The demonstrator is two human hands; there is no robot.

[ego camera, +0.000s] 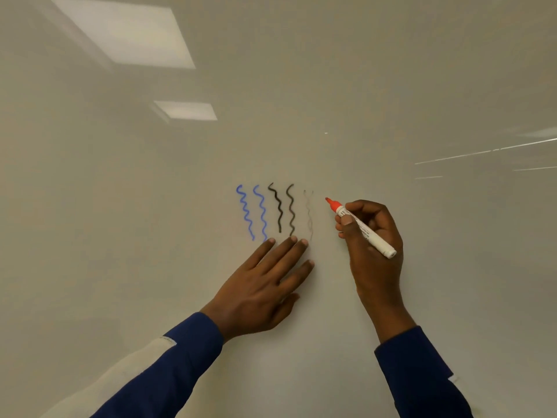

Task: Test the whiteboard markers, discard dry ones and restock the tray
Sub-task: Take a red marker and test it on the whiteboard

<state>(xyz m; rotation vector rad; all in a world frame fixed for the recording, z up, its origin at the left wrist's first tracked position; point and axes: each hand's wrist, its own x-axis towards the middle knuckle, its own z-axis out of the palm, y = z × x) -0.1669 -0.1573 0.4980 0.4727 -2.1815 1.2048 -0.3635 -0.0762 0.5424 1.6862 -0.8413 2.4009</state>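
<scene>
My right hand (372,236) grips an uncapped red whiteboard marker (360,227), its tip up and left, just beside the whiteboard (301,101); I cannot tell if it touches. My left hand (265,285) lies flat, fingers straight, below two blue squiggles (251,212), two black squiggles (283,209) and one faint grey squiggle (309,215).

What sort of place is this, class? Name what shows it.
Probably an office or classroom: a glossy white whiteboard bearing wavy test lines, rectangular ceiling lights reflected in it, a red-tipped white marker.
</scene>
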